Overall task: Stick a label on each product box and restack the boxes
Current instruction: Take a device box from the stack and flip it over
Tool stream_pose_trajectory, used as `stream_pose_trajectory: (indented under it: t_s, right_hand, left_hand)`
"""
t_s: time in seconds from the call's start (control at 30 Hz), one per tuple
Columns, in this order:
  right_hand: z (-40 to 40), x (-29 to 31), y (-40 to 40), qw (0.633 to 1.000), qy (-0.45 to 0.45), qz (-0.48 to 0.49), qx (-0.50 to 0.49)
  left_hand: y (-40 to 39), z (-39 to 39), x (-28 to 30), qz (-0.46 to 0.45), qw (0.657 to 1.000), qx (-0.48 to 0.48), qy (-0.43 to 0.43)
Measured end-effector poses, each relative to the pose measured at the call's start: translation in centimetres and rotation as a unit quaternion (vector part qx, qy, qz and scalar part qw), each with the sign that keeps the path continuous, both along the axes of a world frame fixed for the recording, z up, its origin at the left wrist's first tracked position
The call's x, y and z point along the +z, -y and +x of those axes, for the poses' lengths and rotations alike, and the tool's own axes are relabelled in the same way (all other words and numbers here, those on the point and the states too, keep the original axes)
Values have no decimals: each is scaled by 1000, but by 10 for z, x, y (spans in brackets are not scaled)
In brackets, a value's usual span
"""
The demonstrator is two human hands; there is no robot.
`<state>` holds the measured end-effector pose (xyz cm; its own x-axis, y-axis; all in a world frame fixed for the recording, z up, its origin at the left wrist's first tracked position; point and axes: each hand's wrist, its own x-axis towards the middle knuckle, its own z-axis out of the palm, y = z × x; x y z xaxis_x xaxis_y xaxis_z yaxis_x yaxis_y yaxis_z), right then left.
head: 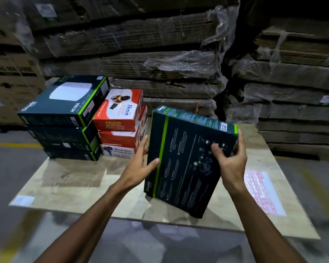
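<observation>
Held item: dark teal box (190, 158), flat and rectangular, with a green stripe along its long left side and small printed text and diagrams on the upturned face. It is tilted, far end raised, above the middle of the counter (68, 179) toward the right edge; whether its near lower corner touches the counter cannot be told. A small white barcode label (224, 127) sits near its far right corner

Left hand (141, 162): at the box's left long edge, thumb laid on the printed face beside the green stripe, fingers (143, 144) reaching behind the edge, holding the box

Right hand (230, 158): at the box's far right corner, thumb pressed on the printed face, fingers (240, 137) wrapped round the right side edge, gripping the box

Stack one: dark teal boxes (65, 118), four high, at the far left corner of the counter; the top one shows a white rounded device and the marking AC1350, and sits slightly askew on those below

Stack two: red and white boxes (120, 118), three high, touching the right side of the teal stack; the top one reads Ikon, the lowest shows a white front with dark lettering

Label sheet (262, 192): white sheet carrying rows of red-printed labels, lying flat near the right edge of the counter, just beside the right forearm

Small pale sheet (24, 200): lying flat at the near left corner of the counter

Surroundings: bundles of flattened cardboard (141, 54), strapped and partly film-wrapped, piled beyond the far edge of the counter; grey floor (11, 168) with a yellow line to the left
</observation>
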<state>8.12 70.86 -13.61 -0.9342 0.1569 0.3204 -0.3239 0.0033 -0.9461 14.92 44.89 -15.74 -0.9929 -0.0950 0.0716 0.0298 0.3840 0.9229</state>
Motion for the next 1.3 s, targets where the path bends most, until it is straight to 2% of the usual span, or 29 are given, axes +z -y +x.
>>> stream_pose_trajectory:
  t_s: [0.17, 0.23, 0.43, 0.6, 0.73, 0.93, 1.0, 1.13, 1.3]
  right_hand:
    - [-31, -12, -5, 994, 95, -50, -12]
    - [-44, -21, -3, 990, 133, -57, 1]
    - [-80, -44, 16, 983, 180, 10, -22]
    - [-94, -70, 29, 973, 202, 97, 59]
    - [-94, -93, 31, 959, 223, 148, 91]
    - [-84, -122, 32, 884, 272, 341, 169]
    - [-68, -125, 30, 855, 248, 422, 171]
    - [-35, -128, 11, 818, 192, 510, 185]
    - [-10, -133, -12, 786, 130, 572, 196]
  left_hand:
    - [6, 37, -66, -185, 977, -85, 70]
    - [9, 48, -85, -230, 964, -104, 90]
    - [5, 55, -111, -243, 963, -83, 85]
    - [-1, 57, -121, -269, 958, -41, 90]
    - [2, 50, -127, -279, 953, -45, 106]
    - [-19, 32, -125, -331, 929, -10, 168]
    - [-26, 26, -122, -341, 923, -6, 181]
    - [-32, 6, -117, -343, 919, -6, 196]
    - [-37, -20, -109, -339, 920, -17, 198]
